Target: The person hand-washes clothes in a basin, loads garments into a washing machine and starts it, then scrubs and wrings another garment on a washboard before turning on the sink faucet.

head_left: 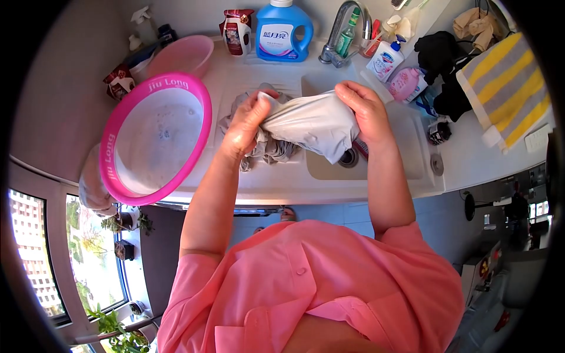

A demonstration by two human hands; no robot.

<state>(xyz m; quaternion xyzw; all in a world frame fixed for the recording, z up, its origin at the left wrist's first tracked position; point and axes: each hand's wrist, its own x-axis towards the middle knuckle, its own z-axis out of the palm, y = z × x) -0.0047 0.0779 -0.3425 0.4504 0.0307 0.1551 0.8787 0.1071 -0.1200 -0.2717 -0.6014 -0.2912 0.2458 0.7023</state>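
A wet light grey cloth (312, 120) is stretched between my two hands above the sink's left edge. My left hand (250, 120) grips its left end, fingers closed. My right hand (364, 110) pinches the upper right corner, and the rest of that side hangs down. Beneath the cloth, a crumpled grey garment (276, 150) lies on the ribbed washboard part of the counter. The white sink basin (400, 144) is behind and right of my hands, with its dark drain (348, 157) partly covered by the cloth.
A pink-rimmed basin (203, 138) leans at the left, a pink tub (191, 52) behind it. Along the back stand a blue detergent bottle (283, 32), a red pouch (237, 35) and the faucet (335, 35). Soap bottles (385, 60) and a striped towel (506, 82) are at the right.
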